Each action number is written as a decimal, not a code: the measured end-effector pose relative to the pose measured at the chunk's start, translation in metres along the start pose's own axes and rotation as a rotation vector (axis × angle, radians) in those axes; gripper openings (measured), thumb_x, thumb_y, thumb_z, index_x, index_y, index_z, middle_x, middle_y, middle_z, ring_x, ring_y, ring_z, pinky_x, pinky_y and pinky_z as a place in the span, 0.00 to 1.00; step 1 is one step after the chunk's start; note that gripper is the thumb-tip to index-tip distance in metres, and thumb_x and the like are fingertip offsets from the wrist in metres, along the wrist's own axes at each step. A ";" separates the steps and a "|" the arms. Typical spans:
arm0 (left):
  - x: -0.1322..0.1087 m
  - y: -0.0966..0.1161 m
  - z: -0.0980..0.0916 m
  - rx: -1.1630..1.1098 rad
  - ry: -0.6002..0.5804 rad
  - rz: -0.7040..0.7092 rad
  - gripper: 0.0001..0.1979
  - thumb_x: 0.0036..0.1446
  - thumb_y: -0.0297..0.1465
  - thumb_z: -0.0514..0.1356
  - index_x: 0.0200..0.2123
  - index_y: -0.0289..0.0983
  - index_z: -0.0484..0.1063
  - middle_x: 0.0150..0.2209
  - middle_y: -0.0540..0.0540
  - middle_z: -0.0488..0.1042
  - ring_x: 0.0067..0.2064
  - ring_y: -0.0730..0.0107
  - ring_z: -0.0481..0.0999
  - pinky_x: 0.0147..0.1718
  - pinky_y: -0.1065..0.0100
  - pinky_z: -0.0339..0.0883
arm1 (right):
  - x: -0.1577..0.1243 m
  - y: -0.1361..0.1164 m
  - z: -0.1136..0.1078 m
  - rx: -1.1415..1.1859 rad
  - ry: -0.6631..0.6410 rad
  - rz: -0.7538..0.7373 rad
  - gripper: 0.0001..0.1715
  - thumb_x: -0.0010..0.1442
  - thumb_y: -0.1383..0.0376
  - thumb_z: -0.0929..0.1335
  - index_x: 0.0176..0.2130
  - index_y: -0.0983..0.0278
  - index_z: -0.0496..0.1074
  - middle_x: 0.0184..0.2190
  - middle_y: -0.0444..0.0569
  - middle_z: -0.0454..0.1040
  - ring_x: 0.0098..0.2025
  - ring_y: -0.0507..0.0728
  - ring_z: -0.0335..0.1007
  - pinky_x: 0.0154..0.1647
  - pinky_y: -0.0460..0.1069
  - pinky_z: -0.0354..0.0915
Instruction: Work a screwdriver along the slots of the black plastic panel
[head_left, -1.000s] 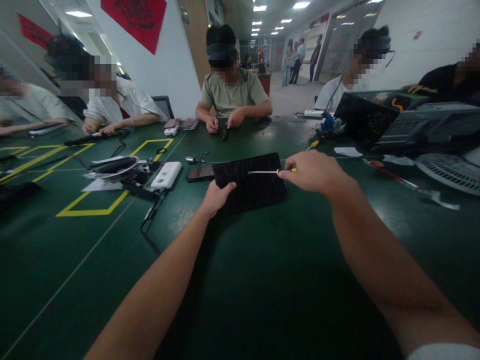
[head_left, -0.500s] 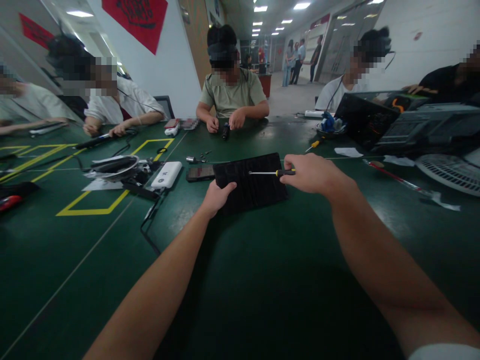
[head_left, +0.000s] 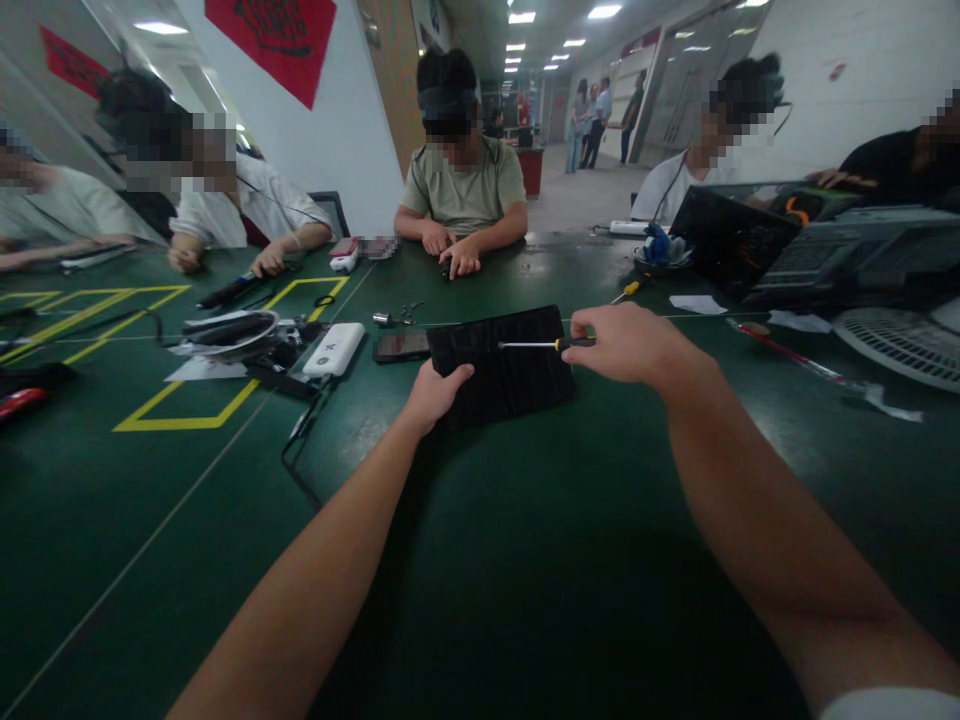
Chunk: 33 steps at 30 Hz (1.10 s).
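A flat black panel [head_left: 525, 375], rectangular with raised ribs, is tilted up above the green table in front of me. My left hand [head_left: 441, 392] grips its left edge, thumb on the near face and the other fingers behind it. My right hand [head_left: 619, 342] is closed round the black and yellow handle of a screwdriver [head_left: 529, 346]. The shaft lies level across the panel from the right, and its tip meets a small bright spot, perhaps a screw, left of the panel's middle. Behind the panel's left side lies a dark phone-like slab [head_left: 401, 347].
A white power bank [head_left: 334, 350] with a cable lies left, beside a metal ring-shaped assembly [head_left: 229, 335]. A small metal cylinder [head_left: 382, 319] sits beyond the phone-like slab. To the right are a yellow-handled screwdriver [head_left: 628, 291], a white fan grille [head_left: 896, 345] and computer casing [head_left: 855, 260]. Co-workers sit around the table.
My right hand and the screwdriver handle have shifted very slightly right; the tip stays at the same spot. Across the table, a co-worker's hands have come together over a small dark object.
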<state>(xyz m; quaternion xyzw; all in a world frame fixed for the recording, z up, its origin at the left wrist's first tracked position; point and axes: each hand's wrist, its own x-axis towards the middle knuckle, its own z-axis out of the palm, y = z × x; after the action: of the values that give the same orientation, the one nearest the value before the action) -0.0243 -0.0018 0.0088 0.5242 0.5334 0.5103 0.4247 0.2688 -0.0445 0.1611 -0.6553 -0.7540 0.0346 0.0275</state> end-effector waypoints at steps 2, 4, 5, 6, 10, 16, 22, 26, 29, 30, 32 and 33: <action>0.000 -0.001 0.000 -0.003 -0.003 -0.001 0.23 0.48 0.42 0.76 0.46 0.38 0.83 0.52 0.38 0.88 0.59 0.40 0.86 0.67 0.40 0.74 | 0.001 0.001 0.001 0.005 0.001 -0.010 0.19 0.68 0.50 0.71 0.48 0.57 0.84 0.45 0.56 0.86 0.48 0.69 0.81 0.41 0.58 0.67; 0.000 -0.001 0.000 -0.004 -0.002 -0.010 0.23 0.48 0.42 0.76 0.46 0.38 0.83 0.51 0.38 0.88 0.58 0.41 0.86 0.67 0.40 0.75 | 0.001 0.001 0.001 0.013 0.002 -0.018 0.20 0.68 0.49 0.71 0.47 0.57 0.85 0.45 0.56 0.86 0.48 0.68 0.81 0.41 0.58 0.68; 0.000 0.000 0.000 -0.003 0.001 -0.012 0.23 0.48 0.42 0.76 0.46 0.38 0.83 0.51 0.38 0.88 0.58 0.41 0.86 0.66 0.40 0.75 | 0.001 0.001 0.000 0.014 0.003 -0.019 0.20 0.68 0.49 0.70 0.47 0.57 0.86 0.45 0.56 0.86 0.47 0.68 0.81 0.42 0.58 0.69; 0.000 0.000 0.000 -0.002 0.004 -0.012 0.23 0.48 0.41 0.76 0.46 0.38 0.83 0.51 0.38 0.89 0.58 0.41 0.86 0.66 0.41 0.75 | 0.001 0.001 0.000 0.015 0.005 -0.016 0.21 0.68 0.48 0.70 0.47 0.57 0.87 0.46 0.56 0.87 0.48 0.68 0.81 0.43 0.58 0.69; -0.001 0.002 0.000 -0.004 0.009 -0.016 0.22 0.48 0.41 0.77 0.46 0.38 0.83 0.50 0.39 0.89 0.58 0.41 0.86 0.66 0.42 0.75 | 0.000 -0.001 -0.002 0.011 -0.010 0.010 0.23 0.69 0.47 0.70 0.49 0.56 0.88 0.47 0.56 0.87 0.50 0.70 0.82 0.44 0.59 0.71; -0.002 0.003 -0.001 -0.001 0.007 -0.020 0.21 0.50 0.40 0.76 0.46 0.38 0.84 0.51 0.38 0.88 0.59 0.42 0.86 0.66 0.42 0.75 | 0.000 -0.001 -0.002 0.004 -0.016 0.007 0.25 0.70 0.46 0.69 0.50 0.56 0.89 0.50 0.57 0.87 0.52 0.71 0.82 0.45 0.60 0.72; -0.002 0.003 -0.001 0.002 0.011 -0.016 0.21 0.49 0.40 0.76 0.46 0.38 0.84 0.51 0.38 0.88 0.58 0.41 0.86 0.66 0.41 0.75 | 0.001 -0.001 -0.003 0.003 -0.036 0.028 0.26 0.71 0.45 0.68 0.51 0.55 0.89 0.51 0.57 0.87 0.54 0.72 0.82 0.46 0.61 0.73; -0.001 0.001 -0.001 0.006 0.004 -0.020 0.21 0.50 0.40 0.76 0.46 0.38 0.84 0.50 0.38 0.88 0.57 0.41 0.87 0.64 0.41 0.77 | 0.000 -0.002 -0.004 -0.004 -0.047 0.023 0.27 0.72 0.45 0.67 0.53 0.56 0.88 0.51 0.58 0.87 0.54 0.72 0.82 0.47 0.61 0.73; 0.000 0.000 -0.001 0.019 0.025 -0.017 0.21 0.50 0.40 0.76 0.46 0.38 0.84 0.50 0.37 0.88 0.57 0.41 0.86 0.64 0.41 0.77 | -0.001 -0.003 -0.004 -0.006 -0.052 0.022 0.28 0.73 0.45 0.67 0.54 0.56 0.88 0.53 0.59 0.87 0.55 0.73 0.82 0.49 0.63 0.73; 0.000 0.000 -0.001 0.019 0.031 -0.017 0.22 0.50 0.40 0.76 0.47 0.38 0.84 0.50 0.37 0.88 0.57 0.41 0.86 0.64 0.41 0.77 | -0.001 -0.004 -0.005 -0.008 -0.057 0.028 0.28 0.73 0.45 0.66 0.54 0.56 0.88 0.53 0.60 0.87 0.56 0.73 0.81 0.49 0.63 0.73; 0.000 -0.001 -0.001 0.010 0.025 -0.022 0.22 0.50 0.40 0.76 0.47 0.38 0.84 0.50 0.38 0.88 0.57 0.41 0.86 0.64 0.41 0.77 | -0.002 -0.006 -0.005 -0.018 -0.068 0.042 0.29 0.74 0.44 0.66 0.55 0.56 0.88 0.53 0.60 0.87 0.55 0.73 0.82 0.50 0.63 0.73; 0.000 -0.001 -0.001 0.003 0.021 -0.024 0.22 0.50 0.40 0.76 0.47 0.38 0.84 0.50 0.38 0.88 0.57 0.41 0.86 0.64 0.41 0.77 | -0.002 -0.006 -0.005 -0.024 -0.073 0.047 0.29 0.74 0.44 0.66 0.55 0.56 0.88 0.52 0.60 0.87 0.54 0.73 0.82 0.50 0.63 0.74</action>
<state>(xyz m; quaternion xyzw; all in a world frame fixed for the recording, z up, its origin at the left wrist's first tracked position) -0.0249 -0.0017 0.0083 0.5130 0.5448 0.5096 0.4246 0.2631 -0.0474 0.1672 -0.6713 -0.7394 0.0499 -0.0086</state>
